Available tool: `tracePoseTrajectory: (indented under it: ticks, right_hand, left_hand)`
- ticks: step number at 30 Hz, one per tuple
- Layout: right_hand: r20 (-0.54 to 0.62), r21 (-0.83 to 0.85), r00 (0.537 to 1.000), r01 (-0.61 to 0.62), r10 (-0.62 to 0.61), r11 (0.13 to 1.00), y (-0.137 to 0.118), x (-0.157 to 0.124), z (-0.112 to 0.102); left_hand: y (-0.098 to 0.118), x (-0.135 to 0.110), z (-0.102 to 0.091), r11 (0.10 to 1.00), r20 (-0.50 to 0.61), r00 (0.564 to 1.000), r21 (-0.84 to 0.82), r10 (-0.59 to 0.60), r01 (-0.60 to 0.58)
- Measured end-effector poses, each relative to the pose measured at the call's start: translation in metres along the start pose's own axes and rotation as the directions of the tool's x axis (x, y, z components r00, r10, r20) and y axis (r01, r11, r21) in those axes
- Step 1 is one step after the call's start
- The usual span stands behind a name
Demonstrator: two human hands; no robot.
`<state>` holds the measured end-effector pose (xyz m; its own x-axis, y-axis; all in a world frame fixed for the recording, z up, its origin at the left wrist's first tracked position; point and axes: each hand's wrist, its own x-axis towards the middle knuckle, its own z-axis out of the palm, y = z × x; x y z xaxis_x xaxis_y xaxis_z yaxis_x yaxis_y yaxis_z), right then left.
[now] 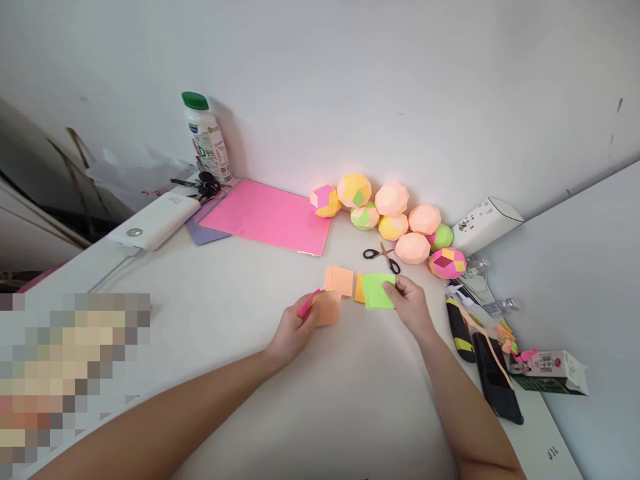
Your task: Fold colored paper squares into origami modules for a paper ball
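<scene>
My left hand (293,330) is closed on a small stack of paper squares, an orange square (329,309) on top and a pink one showing at the edge. My right hand (410,303) pinches a green paper square (376,291) that lies over a yellow-orange one on the white table (240,293). Another orange square pile (340,280) lies between the two hands. Small scissors (381,256) rest just beyond the green square.
Several folded paper balls (395,220) sit by the wall. A pink sheet (267,217), a white power bank (157,221), keys and a green-capped bottle (206,137) lie at the back left. A black phone (495,380), a marker and cartons crowd the right edge.
</scene>
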<state>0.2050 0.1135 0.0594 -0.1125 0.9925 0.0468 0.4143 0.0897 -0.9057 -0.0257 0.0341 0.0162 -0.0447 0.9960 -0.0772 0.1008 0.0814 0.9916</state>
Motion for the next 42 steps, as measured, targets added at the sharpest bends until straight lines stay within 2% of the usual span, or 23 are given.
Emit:
tracePoseTrajectory:
  ticks: [4,8,14,16,19,21,26,28,33,42]
  right_hand:
    - [-0.022,-0.207,0.99,-0.141,0.139,0.968,0.022,0.024,-0.037]
    - [-0.01,-0.419,0.963,-0.249,0.27,0.873,0.038,0.031,-0.041]
    - [-0.007,-0.581,0.968,-0.207,0.25,0.787,0.035,0.032,-0.036]
    - [0.007,-0.692,0.973,-0.161,0.229,0.704,0.032,0.031,-0.036]
    - [0.01,-0.84,0.976,-0.109,0.216,0.532,0.027,0.028,-0.037]
    - [-0.003,-0.863,0.983,-0.095,0.184,0.497,0.024,0.026,-0.037]
    - [0.019,-0.801,0.996,0.071,-0.093,0.594,0.028,0.023,-0.024]
    - [0.011,-0.767,0.989,0.104,-0.15,0.633,0.034,0.022,-0.014]
    - [-0.009,-0.749,0.995,0.061,-0.102,0.66,0.046,0.02,0.001]
    - [-0.023,-0.762,0.994,0.05,-0.103,0.646,0.042,0.019,0.003]
  left_hand:
    - [0.001,0.001,0.0,0.998,0.014,0.999,-0.036,-0.049,0.05]
    - [0.001,0.001,-0.001,0.996,0.019,0.997,-0.031,-0.077,0.078]
    - [0.004,0.0,-0.001,0.996,0.02,0.997,-0.043,-0.08,0.081]
    - [0.005,0.0,-0.001,0.995,0.024,0.996,-0.048,-0.089,0.09]
    - [0.005,0.0,-0.001,0.993,0.028,0.996,-0.069,-0.09,0.092]
    - [0.005,0.0,-0.001,0.992,0.028,0.995,-0.074,-0.098,0.099]
    - [0.005,0.0,-0.001,0.993,0.034,0.995,-0.065,-0.099,0.101]
    - [0.004,0.0,-0.001,0.993,0.031,0.995,-0.066,-0.091,0.093]
    - [0.005,0.001,0.0,0.995,0.029,0.996,-0.064,-0.08,0.082]
    - [0.002,0.001,-0.001,0.992,0.029,0.996,-0.089,-0.084,0.087]
